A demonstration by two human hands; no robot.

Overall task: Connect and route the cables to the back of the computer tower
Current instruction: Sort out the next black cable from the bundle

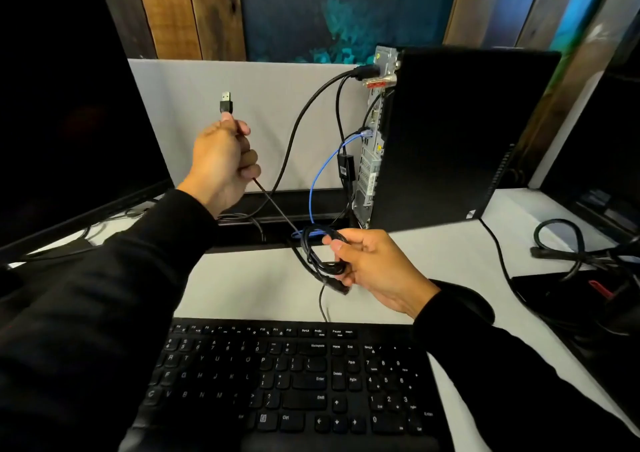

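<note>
Black USB plug (226, 102) points up at 12 o'clock, pinched in the left hand (221, 164). The tower's back (372, 146) (where the ports are) lies toward 3 o'clock from it, so the plug must likely turn sideways. The right hand (375, 268) grips the coiled cable (322, 250) above the table (263, 285), nearer the tower.

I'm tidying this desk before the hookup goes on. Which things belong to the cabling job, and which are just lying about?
Job: USB plug in left hand; coiled cable in right hand; computer tower; blue cable.

Lying about: keyboard; monitor; loose cable bundle.
</note>
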